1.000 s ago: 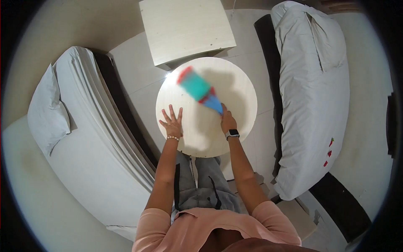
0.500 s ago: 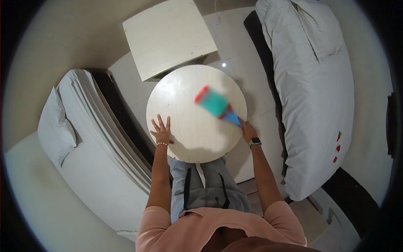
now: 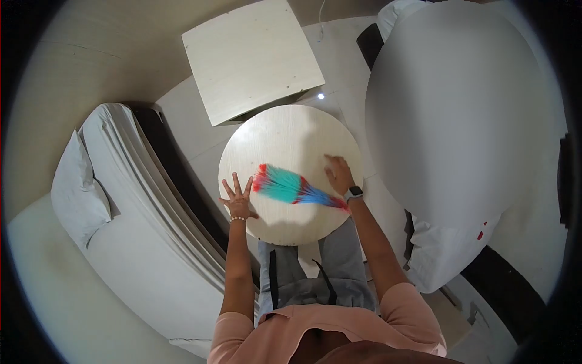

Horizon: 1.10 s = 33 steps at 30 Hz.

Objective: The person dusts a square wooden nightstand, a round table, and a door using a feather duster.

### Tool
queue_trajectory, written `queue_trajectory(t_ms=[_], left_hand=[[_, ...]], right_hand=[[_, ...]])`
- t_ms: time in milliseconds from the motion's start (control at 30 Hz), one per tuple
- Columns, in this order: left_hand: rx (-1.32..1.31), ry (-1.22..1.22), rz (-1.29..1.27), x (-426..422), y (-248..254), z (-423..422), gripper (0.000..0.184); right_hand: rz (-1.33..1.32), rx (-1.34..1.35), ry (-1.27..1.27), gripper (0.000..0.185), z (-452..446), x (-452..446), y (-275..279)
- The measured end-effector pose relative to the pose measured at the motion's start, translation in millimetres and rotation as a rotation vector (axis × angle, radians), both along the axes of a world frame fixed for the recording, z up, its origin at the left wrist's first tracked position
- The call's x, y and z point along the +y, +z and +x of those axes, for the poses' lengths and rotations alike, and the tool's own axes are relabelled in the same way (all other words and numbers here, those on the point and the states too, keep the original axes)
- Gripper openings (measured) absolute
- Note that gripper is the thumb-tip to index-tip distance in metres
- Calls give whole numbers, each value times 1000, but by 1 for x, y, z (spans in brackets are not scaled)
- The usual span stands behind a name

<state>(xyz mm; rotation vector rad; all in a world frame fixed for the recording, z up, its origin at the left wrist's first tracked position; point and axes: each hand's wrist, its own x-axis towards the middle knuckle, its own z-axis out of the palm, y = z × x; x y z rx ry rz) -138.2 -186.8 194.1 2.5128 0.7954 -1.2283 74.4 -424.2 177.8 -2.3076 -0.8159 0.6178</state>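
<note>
A feather duster [image 3: 282, 184] with red, teal and blue bristles lies across the round pale table [image 3: 273, 133]. Its bristle head points left, near the fingertips of my left hand [image 3: 237, 199], which rests flat on the tabletop with fingers spread and holds nothing. My right hand [image 3: 339, 174] is over the right part of the table, just above the duster's narrow end, with its fingers apart and nothing seen in them. The narrow end of the duster reaches beside my right wrist, and my forearm partly hides it.
Beyond the table stands a square pale wooden table [image 3: 254, 57]. A bed with white sheets [image 3: 139, 242] and a pillow [image 3: 82, 188] is on the left. At right, a large blurred grey rounded shape [image 3: 454, 109], which I cannot identify, covers much of another white-covered bed [image 3: 445, 252].
My right hand has let go of the feather duster, which now lies on the table, and has moved up and left. The large grey shape has come into view at right.
</note>
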Motion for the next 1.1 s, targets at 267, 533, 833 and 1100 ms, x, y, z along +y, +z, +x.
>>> queue_trajectory(t_ms=[267, 533, 833, 1100], left_hand=[[-605, 673, -89, -35, -17, 104, 78], [-614, 877, 664, -113, -69, 285, 63], [-640, 894, 687, -107, -74, 284, 60], [-636, 922, 675, -107, -70, 281, 58]], right_hand=[[762, 953, -1120, 30, 131, 83, -45], [734, 1588, -1252, 97, 183, 153, -99], [827, 1902, -1404, 44, 202, 180, -169], [701, 1842, -1195, 39, 248, 149, -167]])
